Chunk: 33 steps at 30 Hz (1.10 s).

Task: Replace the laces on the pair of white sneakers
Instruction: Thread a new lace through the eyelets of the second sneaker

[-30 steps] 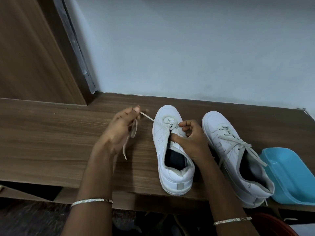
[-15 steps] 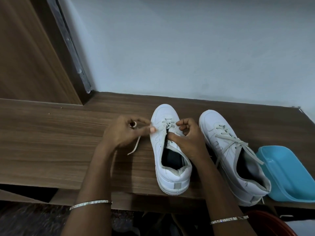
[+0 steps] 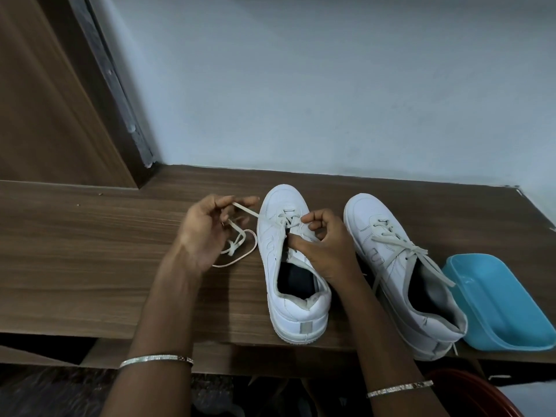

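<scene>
Beige lace (image 3: 246, 210) pinched by left hand (image 3: 207, 233), right hand (image 3: 325, 248) pinching it at toe eyelets of sneaker (image 3: 301, 308) between the hands; likely mid-threading, next needs slack drawn through.

The sneakers (image 3: 270, 245) are showing white with a grey heel tab (image 3: 306, 327), the lace (image 3: 234, 245) is looking cream, the bench (image 3: 90, 251) is showing dark brown wood grain, the tub (image 3: 505, 311) is glowing light blue, the wall (image 3: 331, 85) is looking pale blue-grey, and the bangles (image 3: 156, 359) are glinting silver.
</scene>
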Each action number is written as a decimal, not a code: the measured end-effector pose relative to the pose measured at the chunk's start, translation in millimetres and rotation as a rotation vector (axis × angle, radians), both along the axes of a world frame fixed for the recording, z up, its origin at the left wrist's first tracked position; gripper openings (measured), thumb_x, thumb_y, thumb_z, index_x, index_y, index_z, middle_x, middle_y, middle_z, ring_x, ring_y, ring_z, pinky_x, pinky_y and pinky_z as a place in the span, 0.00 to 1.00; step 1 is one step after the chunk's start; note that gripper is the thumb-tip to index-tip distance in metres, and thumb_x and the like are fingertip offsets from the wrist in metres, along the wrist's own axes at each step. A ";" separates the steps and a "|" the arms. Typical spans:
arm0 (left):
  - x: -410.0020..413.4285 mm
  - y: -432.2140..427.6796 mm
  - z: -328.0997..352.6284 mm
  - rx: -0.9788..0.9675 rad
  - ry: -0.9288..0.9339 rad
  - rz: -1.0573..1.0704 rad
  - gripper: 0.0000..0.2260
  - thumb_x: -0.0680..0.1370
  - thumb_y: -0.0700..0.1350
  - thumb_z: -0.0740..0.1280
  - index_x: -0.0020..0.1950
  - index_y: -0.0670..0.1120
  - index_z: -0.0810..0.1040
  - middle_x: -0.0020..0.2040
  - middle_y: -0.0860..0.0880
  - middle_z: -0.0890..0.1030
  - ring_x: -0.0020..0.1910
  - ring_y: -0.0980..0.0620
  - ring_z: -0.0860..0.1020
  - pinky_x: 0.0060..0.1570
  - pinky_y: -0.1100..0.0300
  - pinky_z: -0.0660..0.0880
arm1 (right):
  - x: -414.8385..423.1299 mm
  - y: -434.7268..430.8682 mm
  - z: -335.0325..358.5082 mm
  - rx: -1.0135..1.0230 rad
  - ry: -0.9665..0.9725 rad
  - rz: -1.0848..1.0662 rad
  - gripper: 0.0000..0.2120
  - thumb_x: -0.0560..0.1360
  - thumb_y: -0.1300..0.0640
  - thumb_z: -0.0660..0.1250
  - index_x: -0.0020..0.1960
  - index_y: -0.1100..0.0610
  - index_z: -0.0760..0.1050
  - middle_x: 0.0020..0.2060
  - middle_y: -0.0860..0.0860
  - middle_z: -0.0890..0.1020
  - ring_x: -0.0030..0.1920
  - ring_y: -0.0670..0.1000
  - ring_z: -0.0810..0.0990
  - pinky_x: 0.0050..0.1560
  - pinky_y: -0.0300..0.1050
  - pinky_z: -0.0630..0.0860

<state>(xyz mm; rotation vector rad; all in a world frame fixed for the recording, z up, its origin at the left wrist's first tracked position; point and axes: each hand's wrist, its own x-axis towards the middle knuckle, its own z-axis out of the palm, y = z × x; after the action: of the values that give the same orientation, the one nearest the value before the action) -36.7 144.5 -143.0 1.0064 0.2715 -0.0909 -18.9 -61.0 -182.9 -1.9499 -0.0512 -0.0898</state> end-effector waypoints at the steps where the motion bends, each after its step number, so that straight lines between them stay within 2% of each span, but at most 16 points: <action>1: 0.5 -3.6 0.2 -0.156 0.031 0.029 0.17 0.73 0.41 0.61 0.23 0.45 0.65 0.48 0.40 0.85 0.52 0.45 0.82 0.58 0.53 0.75 | 0.4 -0.2 -0.3 -0.003 -0.003 -0.001 0.19 0.62 0.54 0.81 0.49 0.48 0.77 0.50 0.49 0.79 0.50 0.46 0.78 0.50 0.42 0.76; 2: 1.8 -7.2 -2.0 -0.289 0.060 0.054 0.18 0.72 0.41 0.61 0.21 0.45 0.65 0.45 0.40 0.85 0.51 0.45 0.84 0.60 0.52 0.77 | 0.9 -0.1 -0.5 -0.007 -0.004 0.000 0.19 0.63 0.54 0.81 0.49 0.48 0.78 0.50 0.49 0.79 0.49 0.46 0.78 0.50 0.41 0.76; 3: 2.9 -12.4 -3.9 -0.394 0.090 0.083 0.20 0.73 0.41 0.61 0.21 0.45 0.65 0.40 0.42 0.83 0.46 0.45 0.85 0.58 0.50 0.79 | 1.3 -0.1 -0.7 -0.012 -0.004 0.004 0.19 0.63 0.54 0.81 0.49 0.48 0.78 0.50 0.49 0.79 0.49 0.46 0.78 0.50 0.40 0.76; 5: 7.2 -20.5 -8.1 -0.458 0.148 0.143 0.23 0.77 0.43 0.62 0.22 0.46 0.64 0.28 0.47 0.73 0.29 0.50 0.78 0.45 0.52 0.83 | 1.4 -0.4 -0.2 -0.022 -0.007 0.014 0.19 0.63 0.55 0.82 0.49 0.47 0.78 0.49 0.49 0.78 0.48 0.45 0.77 0.48 0.39 0.74; 6: 9.2 -23.5 -9.1 -0.425 0.169 0.153 0.23 0.78 0.45 0.63 0.23 0.46 0.63 0.26 0.49 0.67 0.25 0.52 0.71 0.37 0.57 0.82 | 1.0 -1.0 0.2 -0.027 -0.012 0.020 0.19 0.63 0.54 0.82 0.49 0.47 0.78 0.48 0.49 0.77 0.48 0.45 0.77 0.48 0.38 0.74; 8: 12.6 -27.6 -10.2 -0.319 0.189 0.137 0.22 0.78 0.46 0.65 0.26 0.48 0.63 0.25 0.51 0.62 0.23 0.54 0.62 0.29 0.62 0.73 | 0.5 -2.0 1.1 -0.034 -0.024 0.034 0.19 0.63 0.54 0.82 0.49 0.46 0.78 0.48 0.49 0.77 0.47 0.44 0.76 0.47 0.37 0.74; 14: 19.2 -39.0 -13.6 0.084 0.175 0.187 0.13 0.77 0.44 0.71 0.34 0.46 0.72 0.26 0.51 0.67 0.21 0.56 0.61 0.22 0.64 0.65 | 0.0 -4.8 2.3 -0.020 -0.023 0.048 0.18 0.64 0.55 0.82 0.49 0.47 0.78 0.49 0.49 0.78 0.48 0.44 0.77 0.46 0.34 0.73; 18: 18.5 -33.2 -19.7 0.377 0.125 0.281 0.13 0.76 0.42 0.73 0.34 0.45 0.72 0.25 0.52 0.70 0.19 0.58 0.64 0.22 0.63 0.63 | 1.7 -4.8 0.2 -0.011 -0.042 0.052 0.18 0.63 0.54 0.82 0.47 0.46 0.78 0.49 0.49 0.79 0.48 0.45 0.78 0.47 0.39 0.75; 21: 18.0 -30.1 -21.6 0.577 0.043 0.249 0.08 0.74 0.44 0.75 0.42 0.45 0.77 0.33 0.51 0.76 0.28 0.56 0.73 0.27 0.61 0.70 | 1.8 -4.6 -1.0 -0.016 -0.073 0.066 0.17 0.62 0.53 0.81 0.46 0.45 0.78 0.48 0.49 0.78 0.48 0.45 0.77 0.48 0.42 0.77; 24: 15.0 -30.3 -22.8 0.848 -0.088 0.130 0.18 0.72 0.43 0.77 0.55 0.45 0.71 0.42 0.49 0.78 0.39 0.53 0.77 0.41 0.56 0.75 | 2.0 -4.2 0.2 -0.038 -0.088 0.085 0.16 0.62 0.53 0.80 0.47 0.44 0.78 0.47 0.48 0.77 0.47 0.46 0.77 0.48 0.43 0.77; 26: 14.0 -29.0 -23.6 1.009 -0.196 0.042 0.24 0.72 0.42 0.76 0.58 0.46 0.64 0.46 0.48 0.77 0.40 0.54 0.76 0.43 0.57 0.76 | 2.6 -3.8 1.0 -0.041 -0.094 0.089 0.16 0.61 0.50 0.78 0.46 0.43 0.79 0.46 0.48 0.76 0.46 0.46 0.77 0.48 0.43 0.77; 28: 12.8 -24.9 -24.4 1.121 -0.263 0.022 0.25 0.70 0.43 0.77 0.58 0.49 0.64 0.50 0.51 0.75 0.45 0.53 0.77 0.44 0.57 0.77 | 3.3 -3.3 1.1 -0.036 -0.105 0.094 0.15 0.59 0.50 0.77 0.45 0.44 0.79 0.45 0.46 0.76 0.46 0.45 0.77 0.48 0.44 0.77; 30: 12.1 -19.9 -23.1 1.214 -0.303 0.036 0.18 0.68 0.46 0.74 0.53 0.56 0.71 0.51 0.56 0.75 0.50 0.55 0.77 0.48 0.56 0.74 | 4.6 -2.0 0.4 -0.044 -0.117 0.097 0.15 0.59 0.52 0.78 0.44 0.46 0.79 0.43 0.41 0.77 0.47 0.46 0.77 0.49 0.48 0.78; 32: 9.2 -16.6 -18.8 1.138 -0.318 -0.033 0.09 0.68 0.45 0.73 0.45 0.57 0.80 0.44 0.61 0.78 0.43 0.62 0.77 0.46 0.58 0.73 | 5.9 -1.3 -0.6 -0.055 -0.133 0.097 0.15 0.60 0.54 0.79 0.43 0.47 0.79 0.42 0.38 0.78 0.48 0.45 0.77 0.50 0.52 0.78; 33: 7.8 -16.2 -17.8 1.080 -0.322 -0.109 0.07 0.69 0.44 0.74 0.43 0.55 0.82 0.40 0.62 0.80 0.40 0.62 0.78 0.43 0.57 0.75 | 6.4 -1.0 -0.7 -0.056 -0.139 0.098 0.14 0.60 0.53 0.79 0.43 0.47 0.79 0.43 0.36 0.78 0.48 0.45 0.77 0.51 0.53 0.77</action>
<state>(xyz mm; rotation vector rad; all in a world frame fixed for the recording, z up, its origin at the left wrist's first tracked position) -28.9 128.3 -160.7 2.0826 -0.0613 0.1409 -12.5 -62.1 -183.5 -1.9916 -0.2429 -0.1607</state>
